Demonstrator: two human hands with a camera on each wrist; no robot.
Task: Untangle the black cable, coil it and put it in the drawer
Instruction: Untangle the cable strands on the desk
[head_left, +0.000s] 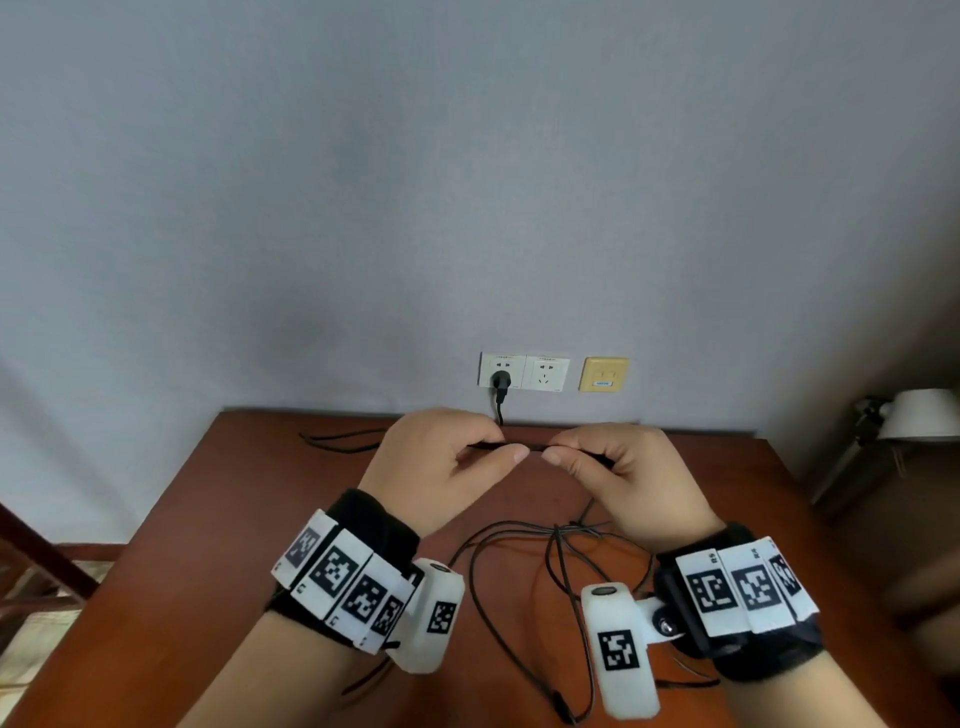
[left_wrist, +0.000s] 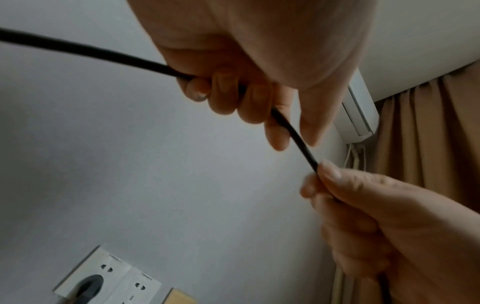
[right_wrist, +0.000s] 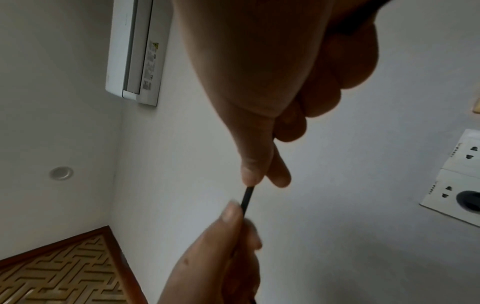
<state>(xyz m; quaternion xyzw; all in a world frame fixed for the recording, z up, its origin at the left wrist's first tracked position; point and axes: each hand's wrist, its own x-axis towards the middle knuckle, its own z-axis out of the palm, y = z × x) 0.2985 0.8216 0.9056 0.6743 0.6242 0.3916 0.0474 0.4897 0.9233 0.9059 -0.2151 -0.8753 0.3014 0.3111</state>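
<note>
Above the desk's far edge, I have both hands on the black cable (head_left: 535, 447): my left hand (head_left: 441, 467) curls all its fingers round one stretch while thumb and forefinger pinch it, and my right hand (head_left: 623, 478) pinches the next stretch between thumb and forefinger, the two thumbs nearly touching and a short taut length showing between them. From the left wrist view the cable (left_wrist: 298, 139) leaves the left fist on the outer side and runs off frame; from the right wrist view only a short bit of it (right_wrist: 245, 198) shows between the two pinches. Below the grip, nearer me, the rest of the cable lies on the brown desk (head_left: 260, 519) in loose tangled loops (head_left: 556, 545) that cross one another between my wrists. To the left of the grip, thin strands (head_left: 343, 439) trail along the back of the desk. Just behind the grip, a black plug (head_left: 500, 383) sits in the left of two white wall sockets (head_left: 545, 373), its lead dropping behind my left hand; a yellow wall plate (head_left: 603, 374) is beside them. Far to the right of the grip stands a white lamp (head_left: 919, 415).
</note>
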